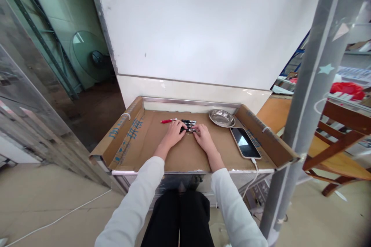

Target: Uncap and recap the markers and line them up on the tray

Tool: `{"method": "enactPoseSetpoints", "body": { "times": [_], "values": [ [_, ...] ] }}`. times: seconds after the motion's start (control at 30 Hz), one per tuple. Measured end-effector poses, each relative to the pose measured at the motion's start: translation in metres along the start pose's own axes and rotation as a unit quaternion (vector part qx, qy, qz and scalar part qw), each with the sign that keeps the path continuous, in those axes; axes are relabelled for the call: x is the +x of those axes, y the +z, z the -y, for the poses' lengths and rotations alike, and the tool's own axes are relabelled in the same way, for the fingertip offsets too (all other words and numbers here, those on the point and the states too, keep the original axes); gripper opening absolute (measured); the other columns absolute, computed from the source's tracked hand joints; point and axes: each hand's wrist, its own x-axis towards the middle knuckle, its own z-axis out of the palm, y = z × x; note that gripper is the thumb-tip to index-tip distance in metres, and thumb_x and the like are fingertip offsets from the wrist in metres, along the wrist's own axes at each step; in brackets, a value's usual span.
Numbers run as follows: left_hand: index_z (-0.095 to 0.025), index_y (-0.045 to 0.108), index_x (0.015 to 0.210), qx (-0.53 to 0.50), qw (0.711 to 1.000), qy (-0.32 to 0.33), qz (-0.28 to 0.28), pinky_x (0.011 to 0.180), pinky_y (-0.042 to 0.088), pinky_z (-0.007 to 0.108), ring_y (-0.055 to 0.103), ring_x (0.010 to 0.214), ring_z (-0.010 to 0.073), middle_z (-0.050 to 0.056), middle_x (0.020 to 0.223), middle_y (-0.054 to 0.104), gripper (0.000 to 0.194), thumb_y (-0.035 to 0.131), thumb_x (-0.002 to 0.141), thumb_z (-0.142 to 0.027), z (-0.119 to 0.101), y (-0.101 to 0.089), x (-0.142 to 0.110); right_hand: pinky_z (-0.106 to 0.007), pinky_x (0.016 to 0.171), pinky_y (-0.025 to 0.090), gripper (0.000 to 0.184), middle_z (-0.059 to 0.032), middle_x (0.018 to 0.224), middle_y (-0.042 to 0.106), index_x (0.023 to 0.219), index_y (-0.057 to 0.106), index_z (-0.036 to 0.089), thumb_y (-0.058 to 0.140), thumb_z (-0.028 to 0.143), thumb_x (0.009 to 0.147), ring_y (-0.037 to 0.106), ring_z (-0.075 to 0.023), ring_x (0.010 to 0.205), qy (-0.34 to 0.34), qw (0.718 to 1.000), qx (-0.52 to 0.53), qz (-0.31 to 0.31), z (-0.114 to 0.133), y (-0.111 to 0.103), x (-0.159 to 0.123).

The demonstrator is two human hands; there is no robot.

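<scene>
Several black pens [189, 122] with silvery parts lie side by side, level across the cardboard lining. At the near side of this row, my left hand [174, 133] has its fingers closed on the left end of a black pen [189, 129]. The fingertips of my right hand [203, 137] pinch the same pen's right end. My fingers cover both of its ends. Just beyond my left hand lies a red pen [167, 121] with a pale end, apart from the black ones.
A round steel dish [222, 118] stands at the back right of the cardboard-lined table [150, 150]. In front of it lies a phone [245, 143] with a white cable [255, 168] running over the front edge. Raised cardboard sides [261, 133] flank the surface. A grey post [304, 96] stands at right.
</scene>
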Motion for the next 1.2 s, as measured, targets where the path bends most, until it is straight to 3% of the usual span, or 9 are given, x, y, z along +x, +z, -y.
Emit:
{"method": "enactPoseSetpoints", "body": {
  "times": [0.1,0.3,0.5,0.67,0.93,1.0,1.07,1.13,1.2],
  "values": [
    [-0.021,0.055,0.09,0.02,0.999,-0.019,-0.024,0.093,0.036,0.041,0.048,0.101,0.0231,0.006,0.099,0.055,0.013,0.047,0.083,-0.017,-0.002,-0.002,0.0,-0.036,0.081,0.042,0.017,-0.0069,0.089,0.055,0.092,0.057,0.02,0.047,0.015,0.079,0.049,-0.021,0.086,-0.002,1.0,-0.001,-0.005,0.006,-0.001,-0.002],
    [-0.021,0.055,0.098,0.08,0.973,-0.163,-0.145,0.086,0.038,0.045,0.05,0.1,0.0278,0.011,0.107,0.057,0.026,0.042,0.079,-0.008,0.002,-0.003,0.0,-0.036,0.084,0.04,0.027,-0.0049,0.086,0.051,0.081,0.064,0.022,0.044,0.006,0.072,0.048,-0.0197,0.088,-0.023,0.999,0.007,0.039,0.013,-0.001,-0.004],
    [-0.021,0.053,0.109,0.076,0.958,-0.184,-0.206,0.092,0.036,0.051,0.047,0.115,0.0292,0.013,0.124,0.055,0.04,0.041,0.075,-0.004,0.011,0.004,0.0,-0.036,0.083,0.04,0.037,-0.0051,0.084,0.049,0.085,0.067,0.022,0.041,0.002,0.07,0.046,-0.02,0.086,-0.004,0.999,-0.016,0.035,0.007,0.002,-0.004],
    [-0.019,0.055,0.109,0.083,0.941,-0.256,-0.206,0.094,0.03,0.057,0.042,0.12,0.0332,0.016,0.125,0.055,0.036,0.044,0.077,-0.008,0.013,0.006,-0.001,-0.034,0.08,0.041,0.034,-0.0043,0.081,0.049,0.086,0.066,0.021,0.04,0.004,0.073,0.047,-0.0189,0.082,0.01,1.0,0.001,0.025,0.008,0.002,-0.003],
    [-0.019,0.061,0.091,0.116,0.931,-0.29,-0.187,0.084,0.036,0.049,0.052,0.096,0.0303,0.014,0.094,0.061,0.017,0.046,0.083,-0.02,0.008,-0.002,-0.002,-0.029,0.072,0.043,0.026,-0.0044,0.085,0.055,0.085,0.065,0.02,0.04,0.017,0.082,0.05,-0.0154,0.071,0.083,0.991,0.088,-0.055,0.013,0.0,-0.002],
    [-0.019,0.061,0.091,0.104,0.933,-0.282,-0.197,0.081,0.039,0.044,0.054,0.091,0.0273,0.012,0.091,0.06,0.018,0.043,0.086,-0.022,0.006,-0.006,0.0,-0.028,0.072,0.044,0.022,-0.0043,0.085,0.057,0.085,0.065,0.021,0.043,0.023,0.083,0.051,-0.015,0.073,0.107,0.983,0.123,-0.085,0.013,0.001,-0.002],
    [-0.019,0.06,0.097,0.065,0.949,-0.226,-0.209,0.079,0.041,0.038,0.055,0.089,0.0234,0.01,0.092,0.058,0.023,0.038,0.09,-0.025,0.001,-0.01,0.002,-0.026,0.068,0.045,0.02,-0.0033,0.086,0.06,0.088,0.063,0.021,0.046,0.029,0.083,0.053,-0.0135,0.071,0.148,0.964,0.189,-0.113,0.014,0.002,-0.001],
    [-0.02,0.057,0.105,0.02,0.972,-0.125,-0.2,0.08,0.043,0.033,0.056,0.09,0.0193,0.008,0.097,0.057,0.027,0.034,0.093,-0.028,-0.006,-0.014,0.003,-0.023,0.058,0.046,0.022,-0.0015,0.084,0.061,0.092,0.06,0.02,0.046,0.035,0.084,0.053,-0.0109,0.062,0.217,0.923,0.292,-0.121,0.015,0.004,0.002],
    [-0.022,0.056,0.11,-0.004,0.987,-0.026,-0.16,0.083,0.043,0.029,0.056,0.091,0.0162,0.006,0.1,0.057,0.029,0.032,0.094,-0.029,-0.012,-0.016,0.003,-0.023,0.052,0.046,0.025,-0.0004,0.08,0.062,0.092,0.057,0.02,0.043,0.039,0.086,0.053,-0.0095,0.054,0.287,0.861,0.405,-0.107,0.018,0.003,0.004]
  ]
}}
